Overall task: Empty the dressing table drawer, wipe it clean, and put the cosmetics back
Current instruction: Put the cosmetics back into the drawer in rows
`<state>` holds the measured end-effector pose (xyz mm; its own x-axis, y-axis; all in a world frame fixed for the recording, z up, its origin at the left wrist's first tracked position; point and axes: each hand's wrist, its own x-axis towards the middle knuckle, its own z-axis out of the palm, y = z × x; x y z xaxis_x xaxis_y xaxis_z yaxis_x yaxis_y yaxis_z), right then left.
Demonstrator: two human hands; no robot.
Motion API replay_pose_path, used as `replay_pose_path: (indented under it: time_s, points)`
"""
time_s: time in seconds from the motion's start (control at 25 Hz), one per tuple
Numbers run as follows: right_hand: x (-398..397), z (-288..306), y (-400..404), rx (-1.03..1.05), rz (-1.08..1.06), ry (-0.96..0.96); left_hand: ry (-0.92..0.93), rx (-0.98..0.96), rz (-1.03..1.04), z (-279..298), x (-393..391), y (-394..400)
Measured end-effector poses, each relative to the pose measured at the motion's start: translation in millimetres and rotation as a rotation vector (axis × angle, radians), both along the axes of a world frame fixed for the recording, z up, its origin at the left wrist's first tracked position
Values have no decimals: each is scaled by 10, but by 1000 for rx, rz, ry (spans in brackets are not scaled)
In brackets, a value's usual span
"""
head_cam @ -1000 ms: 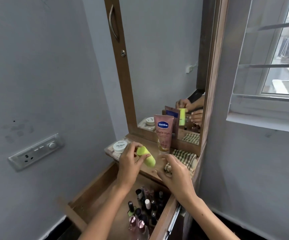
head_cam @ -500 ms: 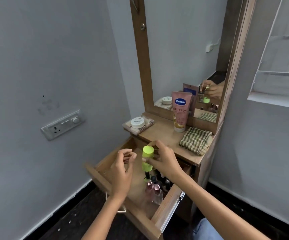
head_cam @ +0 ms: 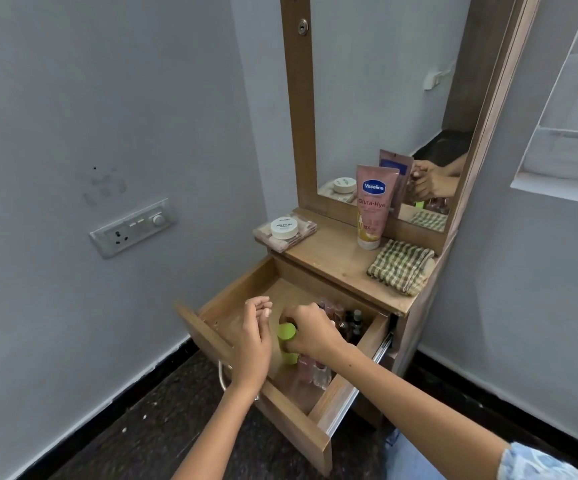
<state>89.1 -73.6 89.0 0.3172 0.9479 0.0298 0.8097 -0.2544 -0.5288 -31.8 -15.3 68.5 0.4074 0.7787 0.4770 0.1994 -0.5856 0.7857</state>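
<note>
Right hand (head_cam: 310, 329) fingers grip the green bottle (head_cam: 287, 341), seemingly inside the drawer (head_cam: 315, 441).

Both hands low and close together, left hand (head_cam: 251, 336) loosely curled, right hand (head_cam: 311, 330) gripping downward

Single head-worn wide-angle view, aimed forward and steeply down from above and in front of the dressing table (head_cam: 332, 261). Open drawer (head_cam: 315, 434) close below centre; both forearms entering from the bottom edge. Mirror (head_cam: 377, 98) at upper centre-right, seen obliquely from the left, top cropped. Wall socket plate (head_cam: 131, 228) at left, window sill (head_cam: 557, 192) at right edge. Straight lines bowed near the borders. No second view.
</note>
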Motion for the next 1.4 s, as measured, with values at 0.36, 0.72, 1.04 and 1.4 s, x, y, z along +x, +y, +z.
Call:
replay_pose_path:
  time_s: [0.36,0.72,1.04,1.4]
  points:
    - [-81,-49,-20,-90,-7,-112,91,49,-4,-94,9,50]
    - [61,1,-192,41,5,-67,138,77,-16,-77,-2,30]
    - [438,24,-375,275,-177,11,215,142,-36,-112,12,39]
    - [737,215,-345,465,-296,-190,202,138,-37,164,337,163]
